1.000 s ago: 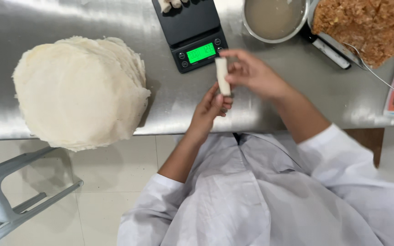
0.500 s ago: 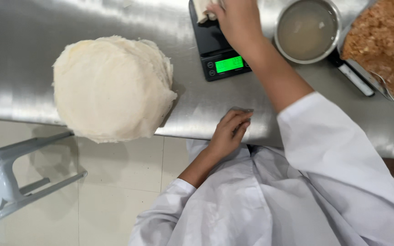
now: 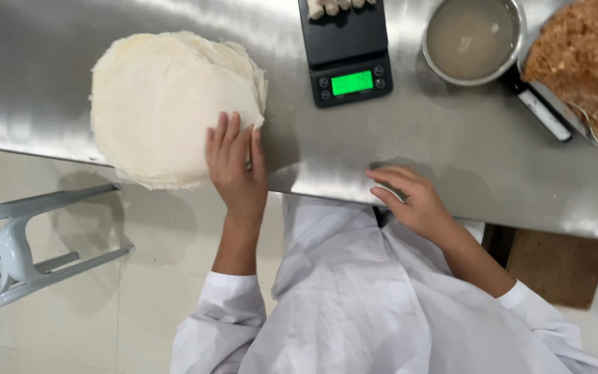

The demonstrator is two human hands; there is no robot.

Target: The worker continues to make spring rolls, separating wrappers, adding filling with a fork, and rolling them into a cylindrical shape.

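Resting flat and spread, the left hand (image 3: pixel 235 163) presses its fingers on the near right edge of the stack of round wrappers (image 3: pixel 171 104) — gripping nothing. The right hand (image 3: pixel 413 201), loosely open and empty, touches the steel table (image 3: pixel 451 152) edge — the scale (image 3: pixel 345 52) lies beyond, between both hands.

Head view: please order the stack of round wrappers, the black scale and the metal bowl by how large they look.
1. stack of round wrappers, clearly largest.
2. black scale and metal bowl look alike; both are cut by the top edge, so unranked.
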